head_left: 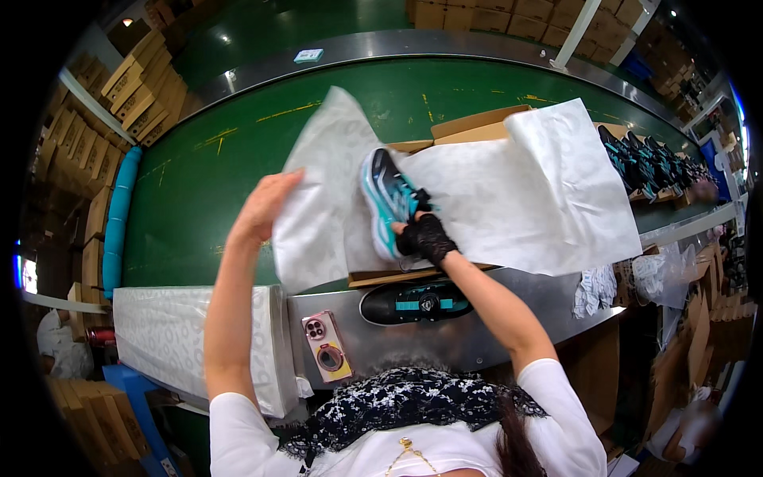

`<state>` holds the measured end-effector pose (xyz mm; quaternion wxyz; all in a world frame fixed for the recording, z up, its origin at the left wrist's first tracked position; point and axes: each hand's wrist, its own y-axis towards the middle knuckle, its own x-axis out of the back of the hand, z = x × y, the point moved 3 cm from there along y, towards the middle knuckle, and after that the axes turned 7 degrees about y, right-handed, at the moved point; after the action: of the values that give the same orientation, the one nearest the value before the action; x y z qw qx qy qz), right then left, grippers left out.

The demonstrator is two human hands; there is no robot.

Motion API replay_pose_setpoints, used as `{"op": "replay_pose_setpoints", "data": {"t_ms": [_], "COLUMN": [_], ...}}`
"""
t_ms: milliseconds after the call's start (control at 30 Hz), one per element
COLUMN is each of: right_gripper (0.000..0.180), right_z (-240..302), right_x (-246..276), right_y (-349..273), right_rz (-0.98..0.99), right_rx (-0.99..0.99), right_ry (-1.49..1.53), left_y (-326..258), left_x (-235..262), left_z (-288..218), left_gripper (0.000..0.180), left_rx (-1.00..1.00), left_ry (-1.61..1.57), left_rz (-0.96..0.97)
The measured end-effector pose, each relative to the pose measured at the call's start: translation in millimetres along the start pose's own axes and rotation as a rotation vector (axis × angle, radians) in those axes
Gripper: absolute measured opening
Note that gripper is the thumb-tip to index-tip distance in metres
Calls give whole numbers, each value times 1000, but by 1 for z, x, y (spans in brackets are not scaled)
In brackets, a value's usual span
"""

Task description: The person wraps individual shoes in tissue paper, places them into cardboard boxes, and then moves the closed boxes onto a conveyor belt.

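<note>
The left hand (258, 211) pinches the white patterned tissue paper (509, 191), its grip closed on the sheet's edge. The gloved right hand (425, 238) grips 1 teal-and-black sneaker (385, 199) over the open brown cardboard box (477, 123).

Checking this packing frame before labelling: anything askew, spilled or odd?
One oddity: a phone in a pink and yellow case lies on the metal ledge beside the loose black shoe. Otherwise normal: right hand holds a teal shoe over the box, left hand lifts tissue paper.

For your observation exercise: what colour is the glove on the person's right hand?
Black, a lacy fingerless glove on the right hand, seen best in the head view.
</note>
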<state>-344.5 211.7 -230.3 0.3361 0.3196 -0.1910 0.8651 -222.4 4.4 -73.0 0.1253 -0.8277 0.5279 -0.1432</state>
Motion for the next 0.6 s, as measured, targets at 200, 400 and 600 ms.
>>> {"op": "replay_pose_setpoints", "data": {"t_ms": [200, 400, 600], "right_gripper": [44, 54, 22], "right_z": [6, -41, -7], "right_x": [-21, 87, 129], "right_y": [-5, -57, -146], "right_rz": [248, -569, -747], "right_rx": [57, 155, 285], "right_ry": [388, -235, -59], "left_y": [28, 37, 69], "left_x": [-91, -122, -124], "left_z": [53, 109, 155], "left_gripper": [42, 61, 82], "left_rx": [-203, -808, -412], "left_ry": [81, 1199, 1741], "left_rz": [265, -139, 112]}}
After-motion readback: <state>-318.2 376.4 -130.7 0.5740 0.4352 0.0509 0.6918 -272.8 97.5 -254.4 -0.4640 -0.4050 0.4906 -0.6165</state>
